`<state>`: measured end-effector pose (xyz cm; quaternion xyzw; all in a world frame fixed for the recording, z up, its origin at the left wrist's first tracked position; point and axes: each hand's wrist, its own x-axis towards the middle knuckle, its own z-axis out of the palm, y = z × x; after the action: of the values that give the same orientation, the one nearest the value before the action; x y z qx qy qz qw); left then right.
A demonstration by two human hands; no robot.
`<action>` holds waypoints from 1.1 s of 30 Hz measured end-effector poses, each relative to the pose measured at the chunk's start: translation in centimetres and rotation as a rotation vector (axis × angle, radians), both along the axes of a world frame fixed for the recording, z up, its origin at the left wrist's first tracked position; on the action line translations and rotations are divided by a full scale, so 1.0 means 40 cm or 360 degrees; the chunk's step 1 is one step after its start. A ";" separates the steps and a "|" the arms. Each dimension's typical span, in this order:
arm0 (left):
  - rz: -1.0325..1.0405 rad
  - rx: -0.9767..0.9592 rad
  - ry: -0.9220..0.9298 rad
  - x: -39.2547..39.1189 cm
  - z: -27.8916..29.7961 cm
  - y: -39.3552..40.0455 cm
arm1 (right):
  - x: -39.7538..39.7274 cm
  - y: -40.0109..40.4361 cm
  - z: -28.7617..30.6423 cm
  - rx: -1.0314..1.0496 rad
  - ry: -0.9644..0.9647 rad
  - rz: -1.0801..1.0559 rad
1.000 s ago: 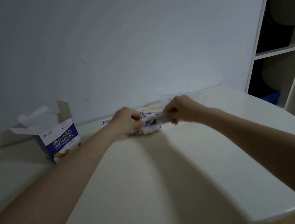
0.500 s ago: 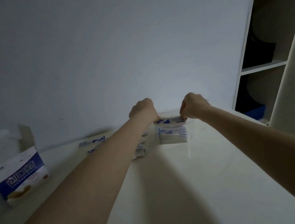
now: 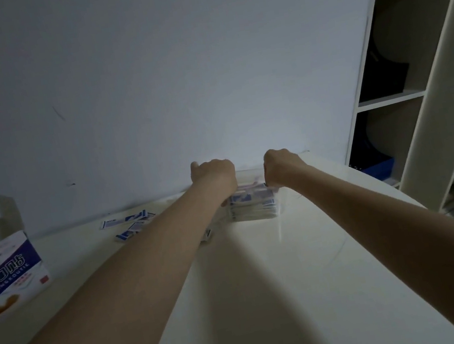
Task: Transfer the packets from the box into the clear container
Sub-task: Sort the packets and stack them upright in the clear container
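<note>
Both hands, left (image 3: 214,174) and right (image 3: 280,167), now curled at container (image 3: 281,207) top, grip target not discernible, vs. 1 s ago pinching one packet mid-table; stack (image 3: 252,206) inside, several packets (image 3: 125,220) loose, box (image 3: 4,269) far left.

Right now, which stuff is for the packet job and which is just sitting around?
For the job:
clear container
packets inside it
loose packets
box
left hand
right hand

Just there:
shelf unit
table
wall

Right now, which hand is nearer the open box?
Left. The left hand is at the clear container, between the box and the right hand, which is farther.
</note>
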<state>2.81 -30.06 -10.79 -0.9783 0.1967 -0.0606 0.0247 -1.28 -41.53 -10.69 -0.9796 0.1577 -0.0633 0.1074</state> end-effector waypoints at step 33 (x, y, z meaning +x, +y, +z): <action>-0.0139 -0.0502 0.0423 -0.082 -0.123 0.483 | -0.033 0.327 -0.170 0.0227 -0.0224 0.0858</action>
<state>-0.48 -10.74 -15.72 -0.9600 0.2284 0.0380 -0.1577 -2.58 -28.45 -17.50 -0.9693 -0.1121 -0.0889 0.1997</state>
